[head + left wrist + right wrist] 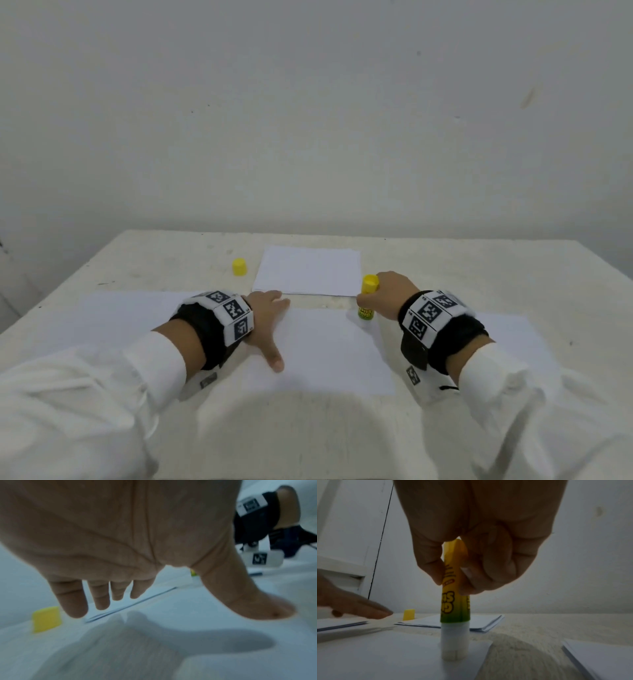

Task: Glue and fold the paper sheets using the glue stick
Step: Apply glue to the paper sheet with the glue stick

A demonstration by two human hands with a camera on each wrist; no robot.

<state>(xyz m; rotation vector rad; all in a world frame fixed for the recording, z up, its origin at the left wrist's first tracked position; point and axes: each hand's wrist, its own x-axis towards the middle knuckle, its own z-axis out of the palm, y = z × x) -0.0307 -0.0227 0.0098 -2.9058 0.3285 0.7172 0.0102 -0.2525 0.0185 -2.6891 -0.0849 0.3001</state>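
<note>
Head view: the right hand (388, 294) pinches the uncapped glue stick (367, 298) between thumb and fingers, barrel upright, glue end down on the far right corner of the centre paper sheet (329, 349). The left hand (269, 317) lies flat on the same sheet near its far left corner, fingers straight and spread, thumb pointing back toward the person. The yellow cap (239, 266) stands on the table (164, 260), left of a folded stack of sheets (308, 270) at the back. More paper lies to the far left (113, 315) and far right (507, 329).

Right wrist view: the white glue column (454, 643) meets the paper squarely; the fingertips (435, 572) grip the barrel at mid-height.

Procedure for the gluing step, as judged from this position:

1. Keep the left palm pressed down so the sheet cannot slide or ruck under the drag of the glue.
2. Hold the stick near vertical; a strong tilt would likely smear or shear the exposed column.
3. Draw the stick along the far edge toward the left hand in one even pass, with light pressure.
4. Stay inside the paper edge; glue on the table would bond the sheet to it.
5. Lift the left hand clear before the stick reaches it.
</note>
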